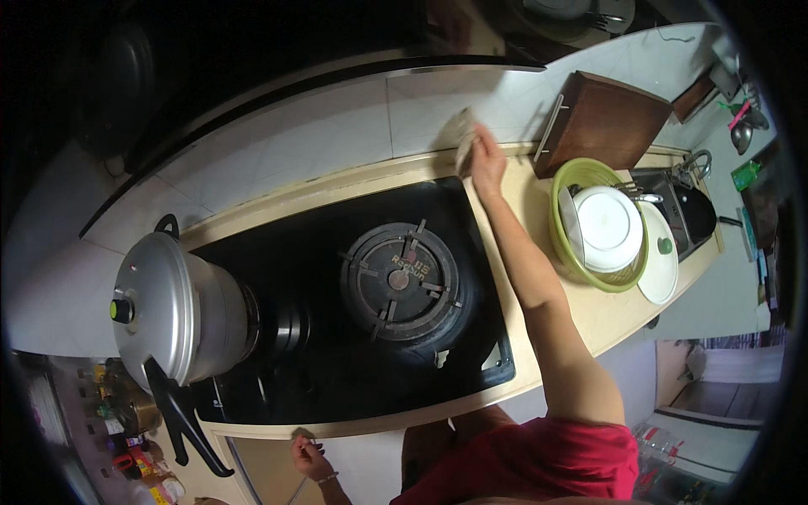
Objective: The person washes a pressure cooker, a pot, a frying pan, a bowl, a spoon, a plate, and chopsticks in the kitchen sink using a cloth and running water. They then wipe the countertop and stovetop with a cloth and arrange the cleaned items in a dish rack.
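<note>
My right hand [488,165] grips a light cloth [466,142] against the foot of the tiled wall, just behind the far right corner of the black glass gas stove [328,379]. The cloth is somewhat blurred. My left hand [312,459] is low, by the counter's front edge, with its fingers curled. Whether anything is in it cannot be made out. Between my hands lies the stove's right burner [399,279], with a bare pan support. A silver pressure cooker [183,309] with black handles stands on the left burner.
A green plastic basket [555,233] of dishes stands on the right counter, beside a white lid [663,268]. A wooden cutting board [609,123] leans on the wall near the sink [656,183]. Bottles and jars [142,457] crowd the lower left. The range hood [303,88] overhangs the stove.
</note>
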The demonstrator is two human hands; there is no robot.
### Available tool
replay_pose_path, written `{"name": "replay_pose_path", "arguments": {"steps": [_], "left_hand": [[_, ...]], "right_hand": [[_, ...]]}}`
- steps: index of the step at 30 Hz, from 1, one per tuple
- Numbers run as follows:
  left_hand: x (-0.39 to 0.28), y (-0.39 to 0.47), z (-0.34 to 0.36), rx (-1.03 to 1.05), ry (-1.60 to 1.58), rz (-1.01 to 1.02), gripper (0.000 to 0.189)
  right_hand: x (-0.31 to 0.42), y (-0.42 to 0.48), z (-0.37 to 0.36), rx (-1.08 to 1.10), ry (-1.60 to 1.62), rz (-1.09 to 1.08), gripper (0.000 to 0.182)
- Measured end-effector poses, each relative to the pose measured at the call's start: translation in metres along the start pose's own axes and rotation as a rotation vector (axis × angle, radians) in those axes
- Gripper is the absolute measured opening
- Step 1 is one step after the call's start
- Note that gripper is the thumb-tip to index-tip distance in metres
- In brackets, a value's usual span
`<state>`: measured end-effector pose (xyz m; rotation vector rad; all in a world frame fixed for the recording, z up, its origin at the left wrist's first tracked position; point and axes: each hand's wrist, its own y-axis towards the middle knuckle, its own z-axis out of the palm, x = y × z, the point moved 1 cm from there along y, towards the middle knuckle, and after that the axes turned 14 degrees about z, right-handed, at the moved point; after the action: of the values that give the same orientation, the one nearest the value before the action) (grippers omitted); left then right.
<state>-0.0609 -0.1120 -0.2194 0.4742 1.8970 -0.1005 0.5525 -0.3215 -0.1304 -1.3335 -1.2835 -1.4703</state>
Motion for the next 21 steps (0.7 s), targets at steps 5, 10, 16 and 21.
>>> {"name": "replay_pose_path", "arguments": {"steps": [5, 10, 16, 21], "left_hand": [[0.002, -0.007, 0.008, -0.149, -0.087, -0.107, 0.020], [-0.022, -0.017, 0.028, -0.226, -0.049, -0.015, 0.026], [-0.047, -0.026, 0.045, -0.180, 0.020, 0.125, 0.029], [-0.044, -0.026, 0.057, -0.204, 0.017, 0.254, 0.026]], "right_hand": [[0.036, 0.046, 0.014, -0.239, -0.092, -0.538, 0.034], [0.037, 0.053, 0.058, -0.375, -0.271, -0.756, 0.049], [0.043, 0.041, 0.098, -0.373, -0.386, -0.916, 0.052], [0.054, 0.028, 0.125, -0.333, -0.423, -0.984, 0.049]]}}
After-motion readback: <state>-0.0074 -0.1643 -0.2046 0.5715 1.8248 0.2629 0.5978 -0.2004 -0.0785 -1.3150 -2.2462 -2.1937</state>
